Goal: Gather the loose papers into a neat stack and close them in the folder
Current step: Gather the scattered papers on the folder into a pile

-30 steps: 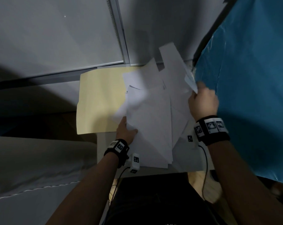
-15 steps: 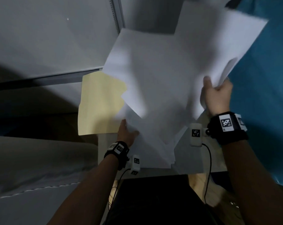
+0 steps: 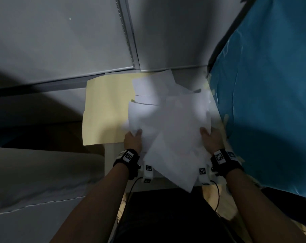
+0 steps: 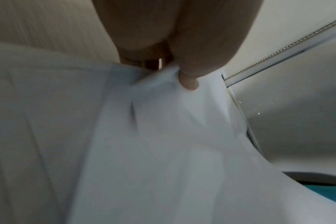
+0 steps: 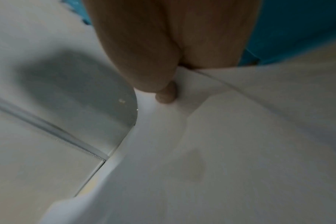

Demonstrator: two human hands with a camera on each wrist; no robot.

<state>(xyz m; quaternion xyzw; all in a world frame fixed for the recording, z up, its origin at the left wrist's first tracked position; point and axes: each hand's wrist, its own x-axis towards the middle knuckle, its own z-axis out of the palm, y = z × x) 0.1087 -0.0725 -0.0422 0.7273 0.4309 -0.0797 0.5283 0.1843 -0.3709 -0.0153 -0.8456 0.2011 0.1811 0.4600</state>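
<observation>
A messy pile of white papers (image 3: pixel 169 120) lies askew over the right half of an open pale-yellow folder (image 3: pixel 106 109) on a small white table (image 3: pixel 111 151). My left hand (image 3: pixel 133 137) grips the pile's left edge, thumb on top; in the left wrist view that thumb (image 4: pixel 190 81) presses into the bunched papers (image 4: pixel 163 136). My right hand (image 3: pixel 210 137) holds the pile's right edge, and its thumb (image 5: pixel 166 94) pinches the sheets (image 5: pixel 220 151) in the right wrist view. The fingers of both hands are hidden under the paper.
A blue sheet (image 3: pixel 271 102) hangs close along the right side. A grey wall with a metal strip (image 3: pixel 129 41) stands right behind the table. A grey cushion (image 3: pixel 34 172) lies to the left, and dark trousers (image 3: pixel 166 216) are below the table's near edge.
My right hand lifted a fan of papers high, then brought them down onto the pile and moved to its near right edge. The left hand stayed at the left edge.
</observation>
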